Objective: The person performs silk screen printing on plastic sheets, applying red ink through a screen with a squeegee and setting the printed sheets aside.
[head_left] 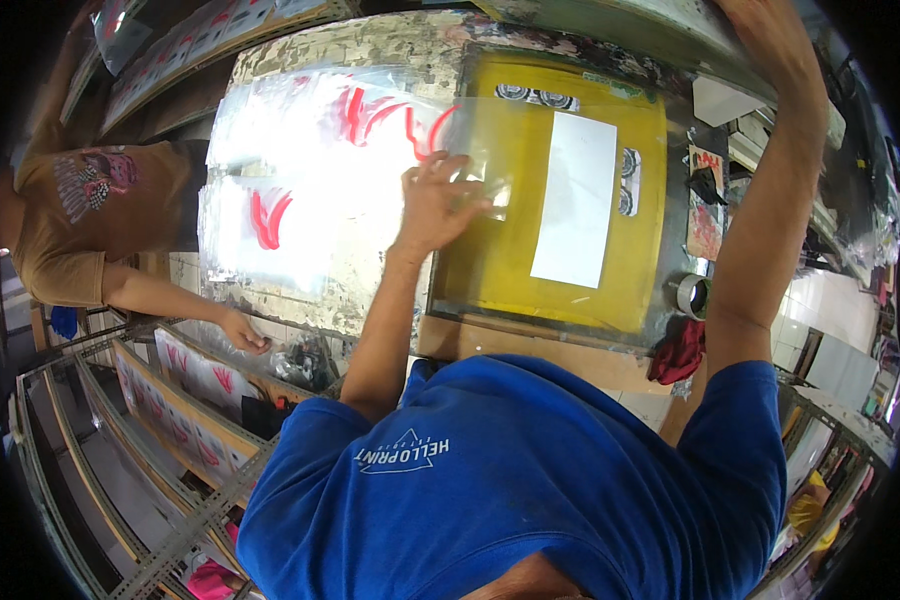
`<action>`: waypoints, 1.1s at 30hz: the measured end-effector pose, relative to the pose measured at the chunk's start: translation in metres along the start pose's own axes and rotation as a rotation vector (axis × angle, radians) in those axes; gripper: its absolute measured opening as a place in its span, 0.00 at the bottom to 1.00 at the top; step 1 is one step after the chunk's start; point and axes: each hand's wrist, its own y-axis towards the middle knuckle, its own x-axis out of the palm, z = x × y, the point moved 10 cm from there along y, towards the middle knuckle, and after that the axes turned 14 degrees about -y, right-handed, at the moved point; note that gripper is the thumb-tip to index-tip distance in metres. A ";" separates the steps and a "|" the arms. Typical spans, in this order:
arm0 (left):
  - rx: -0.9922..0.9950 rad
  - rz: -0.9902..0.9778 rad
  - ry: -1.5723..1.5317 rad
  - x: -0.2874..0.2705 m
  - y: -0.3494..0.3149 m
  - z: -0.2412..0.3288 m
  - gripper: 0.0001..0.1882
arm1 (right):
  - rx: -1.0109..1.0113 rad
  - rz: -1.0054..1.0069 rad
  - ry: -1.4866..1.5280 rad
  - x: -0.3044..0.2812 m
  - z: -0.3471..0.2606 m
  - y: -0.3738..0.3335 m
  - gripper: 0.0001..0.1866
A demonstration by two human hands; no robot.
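Note:
My left hand (435, 203) lies over a clear plastic sheet (485, 150) with red strokes, its fingers spread at the sheet's edge. The sheet overlaps the left part of a yellow screen-printing frame (510, 245). Glare whitens a stack of similar clear sheets (300, 215) left of the hand. On the yellow mesh lies a white paper rectangle (576, 200), beside small dark printed patches. My right arm reaches up to the top right; my right hand (755, 20) is at the picture's upper edge beside a grey-green ledge (610, 30), its fingers cut off from view.
Another person in a brown shirt (110, 220) stands at the left, one hand (242, 332) lowered beside the table. Racks with printed sheets (180, 400) fill the lower left. A tape roll (692, 296) and a dark red cloth (676, 352) lie right of the frame.

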 end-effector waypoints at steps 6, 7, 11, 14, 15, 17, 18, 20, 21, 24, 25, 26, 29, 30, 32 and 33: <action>0.041 -0.277 0.136 0.111 0.001 -0.003 0.21 | -0.078 -0.041 0.119 0.004 0.002 0.011 0.24; 0.054 -0.291 0.114 0.121 0.004 0.002 0.21 | -0.095 -0.038 0.124 0.002 -0.002 0.010 0.24; 0.113 -0.311 0.020 0.149 0.015 0.021 0.23 | -0.130 -0.046 0.211 0.005 0.000 0.013 0.24; 0.115 -0.320 0.003 0.157 0.027 0.034 0.25 | -0.115 -0.080 0.303 0.020 0.021 0.022 0.24; 0.106 -0.309 0.013 0.158 0.029 0.034 0.26 | -0.112 -0.093 0.310 0.020 0.018 0.023 0.24; 0.095 -0.301 0.024 0.158 0.032 0.033 0.26 | -0.127 -0.082 0.270 0.015 0.009 0.018 0.23; 0.095 -0.304 0.023 0.159 0.034 0.032 0.26 | -0.143 -0.057 0.223 0.006 0.000 0.012 0.23; 0.103 -0.303 0.020 0.160 0.035 0.032 0.26 | -0.153 -0.040 0.175 0.001 -0.007 0.009 0.23; 0.114 -0.303 0.017 0.161 0.035 0.032 0.26 | -0.143 -0.048 0.172 0.001 -0.007 0.008 0.23; 0.131 -0.306 0.007 0.165 0.034 0.033 0.27 | -0.128 -0.062 0.229 0.011 0.004 0.018 0.23; 0.134 -0.308 0.003 0.166 0.033 0.034 0.27 | -0.125 -0.064 0.259 0.015 0.008 0.021 0.23; 0.135 -0.306 0.001 0.166 0.033 0.034 0.27 | -0.137 -0.056 0.240 0.014 0.011 0.018 0.23; 0.129 -0.293 0.005 0.165 0.032 0.032 0.28 | -0.169 -0.038 0.243 0.008 0.000 0.013 0.22; 0.129 -0.292 0.008 0.166 0.032 0.033 0.28 | -0.169 -0.036 0.274 0.014 0.006 0.020 0.22; 0.133 -0.288 0.015 0.168 0.033 0.036 0.28 | -0.158 -0.045 0.302 0.020 0.019 0.023 0.22; 0.132 -0.284 0.021 0.168 0.033 0.035 0.29 | -0.150 -0.058 0.304 0.021 0.017 0.023 0.22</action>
